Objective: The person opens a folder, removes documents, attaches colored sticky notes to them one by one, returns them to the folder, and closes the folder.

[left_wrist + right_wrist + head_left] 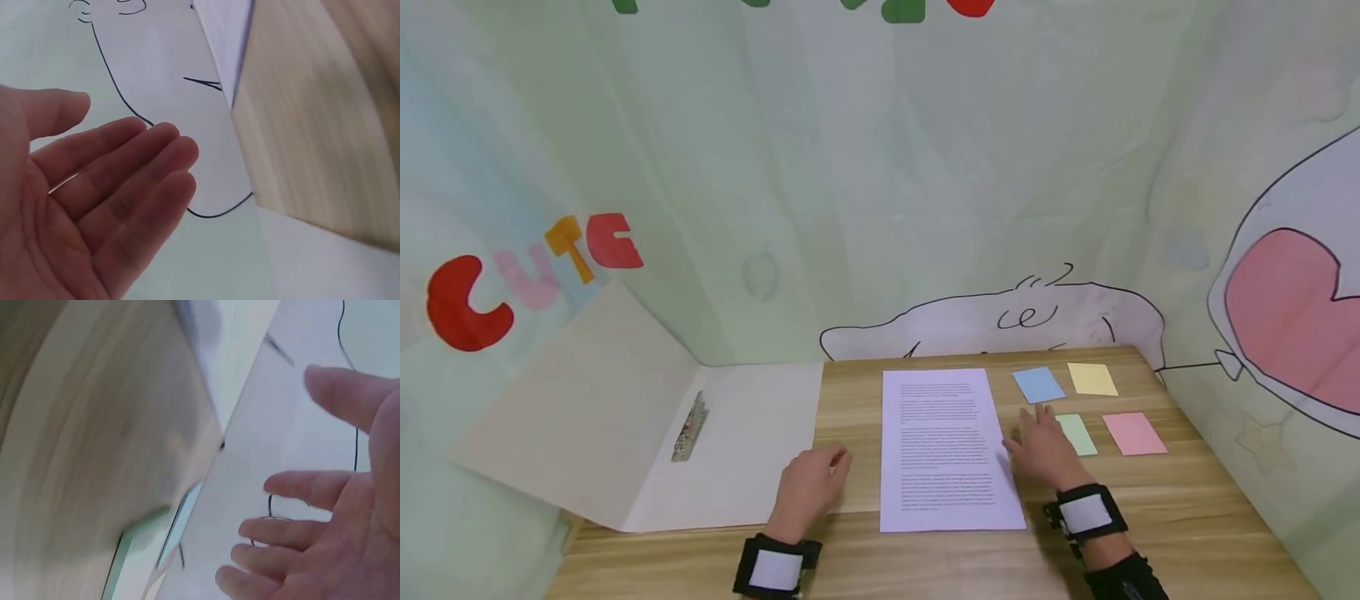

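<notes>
my left hand sits relaxed left of the page, my right hand spread right of it; further left, open folder, clip inside!

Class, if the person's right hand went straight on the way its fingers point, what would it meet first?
The right hand would probably reach the blue square paper note, though the hand may pass above, its height over the brown wooden table being unclear.
</notes>
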The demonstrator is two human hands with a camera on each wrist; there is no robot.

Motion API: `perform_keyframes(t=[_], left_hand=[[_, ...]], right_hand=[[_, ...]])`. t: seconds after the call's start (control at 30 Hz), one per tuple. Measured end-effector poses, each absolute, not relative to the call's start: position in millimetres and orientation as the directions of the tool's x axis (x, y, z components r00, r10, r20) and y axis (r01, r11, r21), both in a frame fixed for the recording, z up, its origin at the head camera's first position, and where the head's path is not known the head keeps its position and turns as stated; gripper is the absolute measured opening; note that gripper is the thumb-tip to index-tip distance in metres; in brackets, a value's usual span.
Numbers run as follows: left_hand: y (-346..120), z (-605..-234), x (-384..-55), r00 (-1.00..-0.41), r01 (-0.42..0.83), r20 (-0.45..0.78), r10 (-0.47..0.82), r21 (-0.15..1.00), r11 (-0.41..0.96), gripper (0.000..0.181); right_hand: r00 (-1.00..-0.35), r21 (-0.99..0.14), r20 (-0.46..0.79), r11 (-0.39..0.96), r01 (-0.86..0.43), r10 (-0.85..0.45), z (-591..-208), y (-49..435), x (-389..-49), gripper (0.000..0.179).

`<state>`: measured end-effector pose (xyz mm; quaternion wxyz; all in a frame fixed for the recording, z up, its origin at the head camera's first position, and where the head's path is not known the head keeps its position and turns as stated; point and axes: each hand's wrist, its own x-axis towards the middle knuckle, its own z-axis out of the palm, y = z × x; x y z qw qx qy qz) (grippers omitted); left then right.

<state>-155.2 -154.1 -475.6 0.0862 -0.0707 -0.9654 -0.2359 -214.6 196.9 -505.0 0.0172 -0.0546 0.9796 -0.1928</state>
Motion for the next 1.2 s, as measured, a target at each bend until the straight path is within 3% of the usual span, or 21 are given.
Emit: perform_keyframes(t=[0.2,0.47,0.8,1.03,1.2], left_hand=[[-142,-473,-163,-0.97,0.203,0.21,0.121,0.433,0.878,0.015],[-138,-471,-167,-0.979,0.185,0.167,0.12,0.456,0.87,0.018],[-135,-477,-172,-0.981,0.187,0.127,0.144,0.459,0.869,0.019],[-131,-481,-169,-0.975,0.224,0.103,0.199,0.472,0.852,0.021],[-130,-478,-168,-0.974,0.228,0.098,0.206,0.466,0.855,0.022]], right_hand=[[-0.999,-0.396,-0.045,0.918,-0.001,-0.021,-507,227,-209,0.075],[-0.994,-0.385,-0.106,0.922,0.028,-0.014,-518,248,-208,0.077],[-0.993,-0.272,-0.043,0.957,-0.096,-0.112,-515,254,-213,0.051],[-0.99,-0.253,-0.078,0.963,-0.098,-0.121,-509,253,-220,0.039],[-0.988,-0.256,-0.122,0.965,-0.061,-0.094,-510,252,-225,0.054]])
